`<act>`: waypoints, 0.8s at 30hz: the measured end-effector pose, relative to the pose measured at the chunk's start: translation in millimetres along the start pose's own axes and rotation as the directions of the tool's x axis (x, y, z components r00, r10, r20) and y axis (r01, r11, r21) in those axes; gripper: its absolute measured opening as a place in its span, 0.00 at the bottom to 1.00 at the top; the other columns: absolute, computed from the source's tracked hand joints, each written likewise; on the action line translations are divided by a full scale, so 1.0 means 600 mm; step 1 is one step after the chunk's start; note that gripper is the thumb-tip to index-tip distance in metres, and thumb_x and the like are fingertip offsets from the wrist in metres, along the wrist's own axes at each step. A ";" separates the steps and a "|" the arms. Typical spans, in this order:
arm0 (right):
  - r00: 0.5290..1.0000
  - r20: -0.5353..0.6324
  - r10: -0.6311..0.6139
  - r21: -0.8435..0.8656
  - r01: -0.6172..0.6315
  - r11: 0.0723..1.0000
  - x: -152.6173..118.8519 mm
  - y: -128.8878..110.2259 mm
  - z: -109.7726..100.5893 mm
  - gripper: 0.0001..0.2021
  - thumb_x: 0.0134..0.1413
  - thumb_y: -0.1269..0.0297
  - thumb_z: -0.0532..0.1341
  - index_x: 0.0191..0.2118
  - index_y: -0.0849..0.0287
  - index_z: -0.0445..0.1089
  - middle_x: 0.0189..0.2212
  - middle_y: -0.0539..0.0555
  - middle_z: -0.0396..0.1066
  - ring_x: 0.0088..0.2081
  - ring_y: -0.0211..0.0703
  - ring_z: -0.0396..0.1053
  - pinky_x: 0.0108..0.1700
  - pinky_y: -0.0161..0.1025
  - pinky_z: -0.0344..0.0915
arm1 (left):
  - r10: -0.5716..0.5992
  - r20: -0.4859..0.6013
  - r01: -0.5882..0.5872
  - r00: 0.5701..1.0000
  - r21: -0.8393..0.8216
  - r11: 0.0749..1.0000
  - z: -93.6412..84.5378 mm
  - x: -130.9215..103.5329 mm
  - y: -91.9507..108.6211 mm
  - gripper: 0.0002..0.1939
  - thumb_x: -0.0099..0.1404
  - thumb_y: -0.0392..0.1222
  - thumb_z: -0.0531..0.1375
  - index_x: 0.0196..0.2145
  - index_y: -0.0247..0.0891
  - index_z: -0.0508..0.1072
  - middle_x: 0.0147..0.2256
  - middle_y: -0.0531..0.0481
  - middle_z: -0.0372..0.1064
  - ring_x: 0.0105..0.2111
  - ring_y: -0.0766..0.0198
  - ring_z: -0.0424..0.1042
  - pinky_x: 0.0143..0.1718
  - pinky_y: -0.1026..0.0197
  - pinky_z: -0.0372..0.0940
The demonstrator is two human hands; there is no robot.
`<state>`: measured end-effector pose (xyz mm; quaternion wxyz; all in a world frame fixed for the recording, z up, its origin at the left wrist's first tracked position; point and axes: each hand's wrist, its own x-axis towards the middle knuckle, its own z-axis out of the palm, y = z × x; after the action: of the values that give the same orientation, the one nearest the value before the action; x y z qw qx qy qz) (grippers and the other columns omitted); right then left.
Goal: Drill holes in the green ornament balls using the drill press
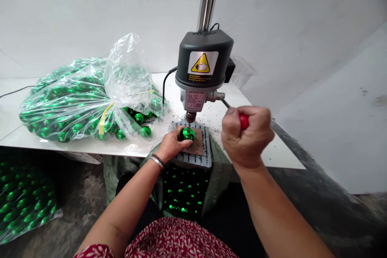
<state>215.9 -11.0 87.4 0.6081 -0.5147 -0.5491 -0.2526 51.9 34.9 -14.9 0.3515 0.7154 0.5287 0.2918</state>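
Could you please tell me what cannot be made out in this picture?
All in the head view:
- Red knob: mostly hidden by the right hand.
- Far-left part of the lower bag: cut off by the left edge.
- Top of the metal column: cut off by the top edge.
- Pink label: print too small to read.

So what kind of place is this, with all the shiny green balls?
Probably a small workshop: a black-and-grey drill press stands at a white table, dark specks lie scattered around it, and a big clear plastic bag bulges with shiny green balls.
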 end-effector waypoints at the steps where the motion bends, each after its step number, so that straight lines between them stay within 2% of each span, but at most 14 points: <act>1: 0.999 0.003 0.043 0.032 -0.043 0.999 0.023 -0.005 0.003 0.10 0.56 0.58 0.56 0.29 0.59 0.62 0.19 0.45 0.58 0.21 0.29 0.52 0.25 0.32 0.51 | -0.007 -0.002 0.007 1.000 -0.016 1.000 0.002 0.001 0.000 0.24 0.55 0.47 0.65 0.50 0.40 0.72 0.33 0.53 0.74 0.33 0.62 0.72 0.36 0.61 0.66; 3: 0.983 0.102 0.154 0.084 -0.162 0.983 0.077 -0.015 0.010 0.12 0.56 0.57 0.56 0.28 0.59 0.61 0.19 0.44 0.56 0.22 0.28 0.50 0.26 0.32 0.49 | -0.013 -0.018 0.012 1.000 -0.062 0.998 0.004 0.001 0.000 0.23 0.54 0.45 0.65 0.48 0.39 0.72 0.33 0.54 0.73 0.33 0.63 0.71 0.36 0.63 0.66; 4: 0.959 0.183 0.217 0.074 -0.234 0.969 0.103 -0.020 0.013 0.12 0.56 0.57 0.56 0.27 0.59 0.59 0.19 0.44 0.55 0.22 0.28 0.49 0.27 0.31 0.50 | -0.003 -0.030 0.000 1.000 -0.095 0.996 0.004 0.000 0.000 0.22 0.54 0.44 0.65 0.47 0.38 0.72 0.34 0.53 0.73 0.33 0.64 0.71 0.36 0.63 0.66; 5: 0.928 0.251 0.277 0.037 -0.295 0.955 0.127 -0.024 0.017 0.12 0.57 0.59 0.55 0.27 0.60 0.58 0.20 0.44 0.54 0.23 0.28 0.49 0.30 0.31 0.50 | 0.019 -0.039 -0.023 0.999 -0.128 0.991 0.002 -0.004 0.001 0.22 0.54 0.42 0.65 0.47 0.37 0.72 0.35 0.53 0.73 0.35 0.64 0.71 0.38 0.63 0.66; 8: 0.859 0.329 0.393 -0.091 -0.386 0.918 0.166 -0.030 0.025 0.11 0.57 0.62 0.56 0.27 0.60 0.56 0.21 0.43 0.54 0.26 0.28 0.49 0.36 0.34 0.52 | 0.089 -0.016 -0.090 0.996 -0.175 0.980 -0.014 -0.029 0.005 0.23 0.54 0.41 0.64 0.49 0.36 0.71 0.39 0.51 0.73 0.37 0.64 0.70 0.40 0.63 0.66; 11: 0.853 0.324 0.410 -0.077 -0.408 0.910 0.168 -0.030 0.028 0.11 0.57 0.63 0.57 0.27 0.60 0.56 0.21 0.43 0.53 0.27 0.28 0.48 0.38 0.35 0.52 | 0.121 0.152 -0.100 0.981 -0.138 0.985 -0.042 -0.067 0.008 0.28 0.53 0.43 0.66 0.52 0.37 0.70 0.40 0.50 0.73 0.35 0.63 0.70 0.40 0.61 0.66; 13: 0.866 0.308 0.394 -0.045 -0.401 0.915 0.163 -0.029 0.028 0.11 0.56 0.63 0.57 0.27 0.60 0.55 0.21 0.43 0.53 0.27 0.27 0.48 0.38 0.35 0.51 | 0.143 0.298 -0.112 0.944 -0.120 0.986 -0.062 -0.086 0.005 0.32 0.53 0.45 0.67 0.55 0.37 0.70 0.36 0.50 0.74 0.33 0.62 0.71 0.39 0.59 0.66; 14: 0.872 0.300 0.386 -0.038 -0.394 0.919 0.160 -0.028 0.028 0.11 0.56 0.63 0.57 0.26 0.59 0.55 0.21 0.43 0.53 0.27 0.27 0.48 0.37 0.35 0.51 | 0.152 0.332 -0.120 0.931 -0.115 0.986 -0.071 -0.090 0.002 0.33 0.53 0.47 0.67 0.56 0.37 0.69 0.35 0.50 0.74 0.33 0.62 0.71 0.38 0.59 0.67; 15: 0.876 0.297 0.380 -0.037 -0.387 0.921 0.159 -0.027 0.028 0.11 0.56 0.63 0.57 0.26 0.59 0.55 0.21 0.43 0.53 0.26 0.27 0.48 0.37 0.35 0.51 | 0.151 0.319 -0.124 0.935 -0.103 0.987 -0.080 -0.089 -0.002 0.32 0.55 0.48 0.67 0.56 0.37 0.69 0.34 0.49 0.74 0.32 0.62 0.71 0.37 0.59 0.67; 16: 0.879 0.295 0.376 -0.039 -0.382 0.923 0.158 -0.027 0.027 0.11 0.56 0.63 0.56 0.26 0.59 0.55 0.21 0.43 0.53 0.26 0.27 0.48 0.36 0.35 0.51 | 0.139 0.254 -0.125 0.957 -0.073 0.990 -0.089 -0.084 -0.007 0.30 0.58 0.49 0.65 0.56 0.37 0.69 0.35 0.48 0.74 0.31 0.62 0.71 0.37 0.59 0.67; 18: 0.884 0.285 0.370 -0.038 -0.375 0.926 0.158 -0.026 0.027 0.11 0.56 0.63 0.56 0.26 0.59 0.55 0.21 0.43 0.53 0.26 0.26 0.49 0.35 0.35 0.50 | 0.113 0.020 -0.114 0.993 0.065 0.991 -0.109 -0.063 -0.019 0.22 0.63 0.47 0.60 0.54 0.38 0.72 0.42 0.44 0.75 0.34 0.61 0.72 0.40 0.57 0.68; 20: 0.895 0.268 0.356 -0.012 -0.366 0.930 0.158 -0.025 0.027 0.10 0.54 0.64 0.57 0.26 0.59 0.55 0.20 0.42 0.54 0.25 0.26 0.48 0.34 0.34 0.50 | 0.112 -0.192 -0.047 0.975 0.318 0.947 -0.130 -0.035 -0.031 0.17 0.65 0.40 0.56 0.50 0.37 0.74 0.47 0.40 0.74 0.42 0.57 0.73 0.49 0.53 0.66; 22: 0.903 0.255 0.345 0.017 -0.361 0.933 0.158 -0.024 0.028 0.10 0.54 0.64 0.57 0.26 0.59 0.55 0.19 0.42 0.53 0.25 0.26 0.48 0.34 0.34 0.50 | 0.062 -0.254 0.095 0.965 0.561 0.823 -0.149 -0.012 -0.042 0.17 0.64 0.36 0.55 0.48 0.35 0.75 0.49 0.35 0.73 0.49 0.48 0.71 0.53 0.47 0.62; 24: 0.903 0.256 0.345 0.019 -0.361 0.932 0.158 -0.023 0.028 0.10 0.54 0.64 0.57 0.26 0.59 0.56 0.19 0.42 0.53 0.25 0.26 0.48 0.34 0.34 0.50 | -0.075 -0.227 0.217 0.971 0.708 0.672 -0.161 -0.001 -0.051 0.17 0.61 0.39 0.58 0.46 0.33 0.76 0.47 0.31 0.74 0.50 0.39 0.70 0.51 0.41 0.62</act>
<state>222.6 24.0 177.8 0.5868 -0.6128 -0.5266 -0.0537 -41.4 59.0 16.3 0.0119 0.7219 0.6859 0.0914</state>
